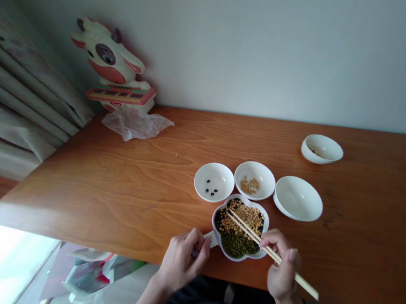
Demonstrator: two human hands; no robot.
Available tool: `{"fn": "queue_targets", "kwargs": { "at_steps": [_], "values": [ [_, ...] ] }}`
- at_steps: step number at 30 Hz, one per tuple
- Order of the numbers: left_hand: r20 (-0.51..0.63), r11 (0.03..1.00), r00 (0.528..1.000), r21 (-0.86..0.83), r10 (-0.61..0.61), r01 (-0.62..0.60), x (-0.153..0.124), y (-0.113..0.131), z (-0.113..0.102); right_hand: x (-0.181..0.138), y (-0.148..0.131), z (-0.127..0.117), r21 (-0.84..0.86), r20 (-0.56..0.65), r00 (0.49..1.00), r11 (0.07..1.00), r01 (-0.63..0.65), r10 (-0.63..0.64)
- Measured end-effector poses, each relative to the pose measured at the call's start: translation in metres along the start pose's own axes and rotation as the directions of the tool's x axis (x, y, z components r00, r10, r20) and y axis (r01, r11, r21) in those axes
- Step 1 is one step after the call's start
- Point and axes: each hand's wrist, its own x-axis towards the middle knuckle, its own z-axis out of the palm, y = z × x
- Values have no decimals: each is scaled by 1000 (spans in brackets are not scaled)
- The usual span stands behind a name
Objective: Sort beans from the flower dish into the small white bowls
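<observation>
Left hand (184, 257) grips one handled dish (215, 237), right hand (282, 270) two chopsticks (248, 229); four bowls (298, 199) stand beyond

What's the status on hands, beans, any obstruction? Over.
Left hand gripping dish handle. Right hand holding chopsticks, tips over beans. Three bowls close beyond dish; nothing visible blocking chopsticks.

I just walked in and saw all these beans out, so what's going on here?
A person is working at a table. The left hand grips the handle of a dish holding dark, tan and green beans. The right hand holds chopsticks, their tips at the beans in the dish. Behind it stand three white bowls: the left bowl has a few dark beans, the middle bowl a small cluster of tan ones.
</observation>
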Motion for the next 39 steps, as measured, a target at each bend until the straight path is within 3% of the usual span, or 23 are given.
{"fn": "queue_targets", "kwargs": {
  "at_steps": [24, 32, 39],
  "values": [
    [1, 1000, 1000, 4, -5, 5, -1, -2, 0, 2, 0, 0, 27, 2, 999, 998, 53, -54],
    [-6, 1000, 1000, 18, 1, -1, -1, -3, -1, 5, -16, -10, 59, -110, 990, 994, 96, -89],
    [-8, 1000, 1000, 28, 2, -2, -1, -3, 0, 29, -26, -27, 56, -346, 927, 983, 172, -143]
  ]
}}
